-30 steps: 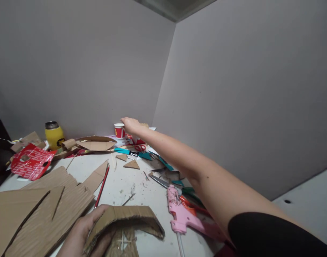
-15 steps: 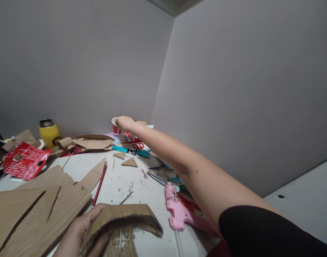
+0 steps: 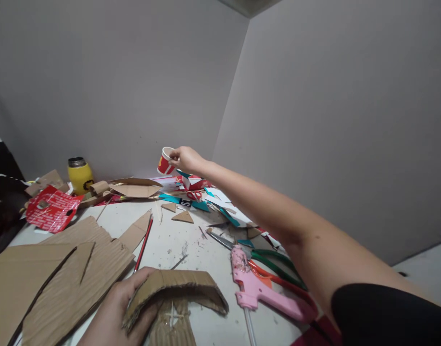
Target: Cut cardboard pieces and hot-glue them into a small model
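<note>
At the back of the table, my right hand (image 3: 187,159) pinches the rim of a red and white paper cup (image 3: 165,162). The cup is tilted and raised above the scraps. Close to me, my left hand (image 3: 133,302) grips a curved cardboard piece (image 3: 180,281), its thumb on the near left end. Under that curve shows a ribbed cardboard strip (image 3: 173,324) with a pale glued stick on it. A pink glue gun (image 3: 247,283) lies to the right, a clear glue stick out of its rear.
Cardboard sheets (image 3: 72,283) and a red pencil (image 3: 144,245) lie left. Behind them stand a yellow bottle (image 3: 79,178) and a red wrapper (image 3: 52,209). Green-handled scissors (image 3: 278,262) lie beneath my right arm. Red-handled scissors (image 3: 194,195) sit among paper scraps. Grey walls rise behind.
My right hand has lifted the paper cup off the scraps and tilted it. The view has shifted left, so things appear farther right. My left hand still holds the cardboard.
</note>
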The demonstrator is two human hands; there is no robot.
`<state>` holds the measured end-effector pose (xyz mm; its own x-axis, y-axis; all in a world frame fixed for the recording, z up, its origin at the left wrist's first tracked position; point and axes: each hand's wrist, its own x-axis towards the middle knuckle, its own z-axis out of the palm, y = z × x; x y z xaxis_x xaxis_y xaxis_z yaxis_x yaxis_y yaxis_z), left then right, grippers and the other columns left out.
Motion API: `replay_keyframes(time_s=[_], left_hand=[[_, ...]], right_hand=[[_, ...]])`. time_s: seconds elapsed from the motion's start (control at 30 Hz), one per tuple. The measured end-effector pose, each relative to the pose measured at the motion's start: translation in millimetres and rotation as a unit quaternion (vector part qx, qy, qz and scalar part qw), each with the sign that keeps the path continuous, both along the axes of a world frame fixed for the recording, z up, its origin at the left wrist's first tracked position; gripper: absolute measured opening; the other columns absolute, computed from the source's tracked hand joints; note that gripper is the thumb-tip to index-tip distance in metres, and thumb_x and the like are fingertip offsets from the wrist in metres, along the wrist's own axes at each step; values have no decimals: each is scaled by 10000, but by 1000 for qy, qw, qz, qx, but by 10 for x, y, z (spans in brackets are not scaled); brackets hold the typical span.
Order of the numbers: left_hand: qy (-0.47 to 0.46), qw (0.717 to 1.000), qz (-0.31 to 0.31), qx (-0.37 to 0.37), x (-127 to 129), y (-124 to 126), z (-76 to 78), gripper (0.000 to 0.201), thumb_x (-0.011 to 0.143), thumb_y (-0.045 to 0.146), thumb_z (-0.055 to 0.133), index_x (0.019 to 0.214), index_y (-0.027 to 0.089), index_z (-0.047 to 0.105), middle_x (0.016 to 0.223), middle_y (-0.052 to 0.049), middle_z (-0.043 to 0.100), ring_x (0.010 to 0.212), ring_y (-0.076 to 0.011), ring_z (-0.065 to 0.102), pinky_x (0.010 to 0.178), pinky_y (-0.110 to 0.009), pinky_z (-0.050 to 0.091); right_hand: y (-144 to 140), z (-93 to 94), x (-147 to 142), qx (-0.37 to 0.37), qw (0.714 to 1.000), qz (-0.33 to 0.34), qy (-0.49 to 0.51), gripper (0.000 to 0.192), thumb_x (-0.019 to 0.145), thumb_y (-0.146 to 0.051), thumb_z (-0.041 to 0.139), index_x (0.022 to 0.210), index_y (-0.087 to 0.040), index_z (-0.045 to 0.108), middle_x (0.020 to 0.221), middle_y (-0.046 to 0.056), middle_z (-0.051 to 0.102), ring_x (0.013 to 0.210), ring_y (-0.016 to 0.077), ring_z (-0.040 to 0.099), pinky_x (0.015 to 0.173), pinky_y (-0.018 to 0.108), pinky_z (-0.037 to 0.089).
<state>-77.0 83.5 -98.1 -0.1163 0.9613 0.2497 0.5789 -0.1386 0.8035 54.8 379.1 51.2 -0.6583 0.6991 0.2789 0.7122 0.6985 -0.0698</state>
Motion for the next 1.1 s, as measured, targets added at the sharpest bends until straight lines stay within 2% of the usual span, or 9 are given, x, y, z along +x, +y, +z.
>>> replay_keyframes(time_s=[0.1,0.2,0.37,0.47,0.6,0.8,0.87,0.97,1.1], left_hand=[[35,999,-17,-3,7,-7,-12,384,771,320,598,1147,279,666,1110,-42,722,1024,-260,668,910,-372,525],[32,999,-2,-11,12,-17,0,396,766,322,614,1157,268,660,1118,-52,717,1034,-258,662,921,-373,516],[-8,1000,-25,-17,98,-19,164,339,771,264,600,1099,270,686,1078,-32,731,1001,-248,665,883,-343,530],[-36,999,-30,-16,146,-21,215,304,777,237,573,1049,265,705,1066,-24,733,990,-238,660,860,-318,529],[-37,998,-5,-44,127,-31,154,362,770,264,607,1124,222,671,1138,-64,703,1068,-250,626,938,-332,479],[-52,996,-66,-31,119,-10,211,314,808,228,565,1101,217,677,1096,-68,713,1025,-241,636,902,-327,487],[-54,994,-89,-42,132,-6,263,302,817,205,556,1093,203,679,1102,-80,710,1017,-246,639,894,-336,489],[-55,994,-79,-51,137,-10,306,291,817,189,565,1082,192,683,1085,-76,714,1001,-240,642,892,-327,485],[-63,992,-101,-46,126,-18,307,315,824,152,539,1103,197,677,1071,-44,720,994,-213,640,886,-288,480]], right_hand=[[-351,33,232,7,999,47,2,215,922,-244,477,929,-138,664,836,46,648,738,144,564,625,257,372],[-719,-52,381,-7,994,110,-28,148,874,-228,545,863,-171,680,796,31,642,688,128,531,597,243,332],[-1055,-237,343,-20,978,196,-73,136,863,-191,566,887,-212,698,891,37,657,730,132,544,592,239,309],[-1017,-269,169,-10,977,202,-64,171,900,-231,531,951,-218,694,949,45,655,768,137,553,600,244,300],[-867,-292,-165,0,983,178,-50,226,922,-282,484,995,-213,687,1023,65,661,796,161,571,590,256,276],[-849,-355,-540,-30,977,189,-97,211,887,-349,533,887,-218,698,853,42,705,709,150,594,537,244,266],[-880,-347,-595,-36,974,193,-110,316,937,-411,449,913,-211,692,852,48,708,716,150,604,541,243,290],[-888,-321,-659,-36,975,182,-125,416,998,-404,310,995,-184,663,939,68,694,784,163,618,601,249,376],[-795,-300,-782,-53,965,169,-194,264,945,-357,502,1088,-159,602,1075,71,626,897,173,614,774,349,512]])
